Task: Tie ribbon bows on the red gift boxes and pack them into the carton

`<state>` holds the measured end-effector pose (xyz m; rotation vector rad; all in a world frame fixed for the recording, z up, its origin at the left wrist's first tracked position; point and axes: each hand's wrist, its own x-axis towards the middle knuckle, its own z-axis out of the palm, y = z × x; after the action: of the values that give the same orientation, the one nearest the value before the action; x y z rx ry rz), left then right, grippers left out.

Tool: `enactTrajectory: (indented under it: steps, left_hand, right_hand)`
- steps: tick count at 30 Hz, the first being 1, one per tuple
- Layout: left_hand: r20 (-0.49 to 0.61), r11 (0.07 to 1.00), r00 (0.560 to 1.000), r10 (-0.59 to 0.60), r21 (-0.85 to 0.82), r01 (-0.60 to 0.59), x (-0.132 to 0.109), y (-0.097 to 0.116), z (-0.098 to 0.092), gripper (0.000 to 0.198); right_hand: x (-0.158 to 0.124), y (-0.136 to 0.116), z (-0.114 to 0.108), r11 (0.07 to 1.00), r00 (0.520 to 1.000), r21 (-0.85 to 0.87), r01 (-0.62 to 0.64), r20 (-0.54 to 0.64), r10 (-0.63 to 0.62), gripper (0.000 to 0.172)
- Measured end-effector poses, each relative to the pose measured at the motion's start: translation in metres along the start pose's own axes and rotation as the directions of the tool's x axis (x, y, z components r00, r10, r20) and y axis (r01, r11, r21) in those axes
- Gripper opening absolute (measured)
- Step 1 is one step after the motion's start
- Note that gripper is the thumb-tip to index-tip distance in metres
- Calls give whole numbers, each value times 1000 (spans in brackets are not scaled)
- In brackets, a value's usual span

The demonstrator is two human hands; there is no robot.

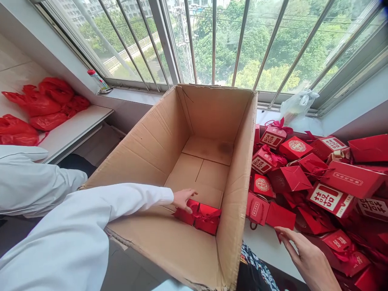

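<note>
Windowsill [266,244]; left hand [183,199] on red box [206,219]

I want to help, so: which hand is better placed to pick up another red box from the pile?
The right hand: it's open, right beside a red gift box in the pile. The white-sleeved hand, maybe a co-worker's, is down inside the cardboard carton, away from the pile.

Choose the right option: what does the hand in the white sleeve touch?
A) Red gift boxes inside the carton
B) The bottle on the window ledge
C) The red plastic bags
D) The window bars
A: the hand in the white sleeve rests on the red gift boxes at the bottom of the open cardboard carton.
</note>
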<state>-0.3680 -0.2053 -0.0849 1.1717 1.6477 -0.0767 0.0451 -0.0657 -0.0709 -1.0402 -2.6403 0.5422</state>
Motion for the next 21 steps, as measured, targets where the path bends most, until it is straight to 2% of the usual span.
enactTrajectory:
  steps: [3, 5, 7, 13, 21]
  left_hand:
    - [-19, 966, 971, -237, -115, 233, 6, -7, -1, 82]
    - [56, 911, 933, -356, -204, 360, 10, -12, 4, 79]
    - [136, 858, 901, -411, -278, 433, 13, -15, 9, 76]
    - [263, 768, 856, -444, -380, 515, 18, -17, 7, 73]
    - [237, 747, 818, -524, -334, 576, 25, -12, 18, 78]
  right_hand:
    - [1, -3, 2, 1000, 1000, 10, -10, 13, 10, 35]
    - [2, -6, 3, 1000, 1000, 20, 0, 26, -1, 35]
    - [3, -7, 4, 999, 999, 32, 6, 48, -8, 35]
    - [2, -6, 15, 998, 993, 55, -44, 109, 38, 38]
    - [-9, 3, 20, 976, 957, 72, -206, 222, 186, 34]
